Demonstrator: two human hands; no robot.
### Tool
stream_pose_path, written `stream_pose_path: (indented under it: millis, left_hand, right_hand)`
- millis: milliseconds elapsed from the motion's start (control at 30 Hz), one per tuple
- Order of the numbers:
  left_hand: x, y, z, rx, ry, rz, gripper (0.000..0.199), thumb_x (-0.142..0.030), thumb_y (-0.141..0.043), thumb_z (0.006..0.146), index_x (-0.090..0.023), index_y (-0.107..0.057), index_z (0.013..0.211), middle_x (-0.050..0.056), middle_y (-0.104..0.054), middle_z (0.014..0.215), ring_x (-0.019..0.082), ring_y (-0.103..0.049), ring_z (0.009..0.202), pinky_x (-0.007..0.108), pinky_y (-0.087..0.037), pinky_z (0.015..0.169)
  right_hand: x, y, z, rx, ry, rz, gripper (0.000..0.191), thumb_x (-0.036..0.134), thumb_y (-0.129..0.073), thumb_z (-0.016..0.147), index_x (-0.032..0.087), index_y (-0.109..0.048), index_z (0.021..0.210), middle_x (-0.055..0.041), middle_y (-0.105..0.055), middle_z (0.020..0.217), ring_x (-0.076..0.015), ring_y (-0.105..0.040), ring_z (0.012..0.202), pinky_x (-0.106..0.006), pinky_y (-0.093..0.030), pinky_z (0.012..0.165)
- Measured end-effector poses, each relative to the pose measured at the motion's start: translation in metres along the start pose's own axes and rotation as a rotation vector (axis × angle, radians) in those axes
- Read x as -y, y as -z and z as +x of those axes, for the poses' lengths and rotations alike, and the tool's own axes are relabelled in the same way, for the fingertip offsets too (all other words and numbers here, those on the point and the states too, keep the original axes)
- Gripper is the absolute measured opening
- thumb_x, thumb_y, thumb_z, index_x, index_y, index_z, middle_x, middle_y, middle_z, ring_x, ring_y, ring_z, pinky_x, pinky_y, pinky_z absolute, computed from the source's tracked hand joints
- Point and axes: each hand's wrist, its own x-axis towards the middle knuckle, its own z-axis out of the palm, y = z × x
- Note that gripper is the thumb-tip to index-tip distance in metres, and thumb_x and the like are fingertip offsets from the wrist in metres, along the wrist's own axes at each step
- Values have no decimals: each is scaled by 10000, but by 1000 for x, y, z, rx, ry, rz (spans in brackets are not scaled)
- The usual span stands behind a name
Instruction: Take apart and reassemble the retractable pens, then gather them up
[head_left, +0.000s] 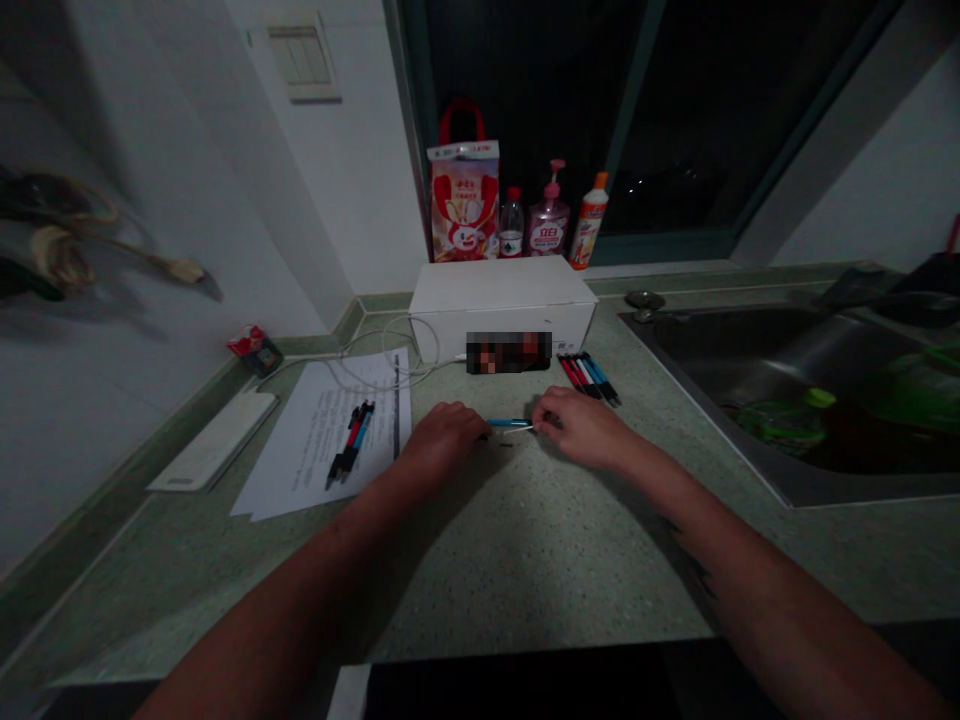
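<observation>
Over the counter my two hands face each other with a small gap between them. My right hand has its fingers pinched at one end of a thin white stick, which looks like a pen refill. A blue pen barrel lies just behind the stick, spanning the gap between my hands. My left hand is closed, fingertips together by a small dark piece that I cannot make out. A tiny dark part lies on the counter between the hands.
Several pens lie in a row at right, beside a phone leaning on a white box. More pens rest on printed sheets at left, near a white cable. A sink is at right.
</observation>
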Motion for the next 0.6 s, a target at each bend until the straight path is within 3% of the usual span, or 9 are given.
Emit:
stream_pose_path:
  millis: [167, 367, 467, 600]
  left_hand:
    - [-2, -1, 2, -45, 115, -31, 165, -183, -620, 920, -232, -767, 977, 87, -755, 987, 271, -647, 948, 400, -470, 856]
    - [-3, -5, 0, -112, 135, -123, 133, -200, -635, 906, -239, -757, 941, 85, -748, 965, 267, -652, 941, 398, -482, 860]
    - [-4, -5, -1, -171, 181, -194, 100, -220, -654, 892, -236, -745, 929, 74, -741, 939, 256, -657, 922, 381, -488, 829]
    - [-10, -8, -2, -189, 279, -416, 48, -244, -677, 867, -220, -711, 891, 28, -729, 846, 206, -659, 802, 332, -490, 744]
  right_hand:
    - [3, -4, -2, 107, 36, 69, 140, 101, -637, 850, 198, -737, 836, -44, -683, 871, -172, -626, 753, -282, -440, 696]
    - [11, -11, -3, 150, 31, 39, 58, 153, -723, 820, 211, -718, 815, -23, -672, 812, -170, -602, 716, -283, -401, 650]
    - [13, -11, -2, 112, 37, 38, 50, 186, -752, 832, 212, -708, 831, -25, -667, 814, -173, -599, 730, -286, -397, 652]
    - [20, -13, -1, -18, 78, 131, 191, 242, -763, 871, 219, -698, 1049, -28, -685, 931, -168, -623, 794, -288, -427, 711]
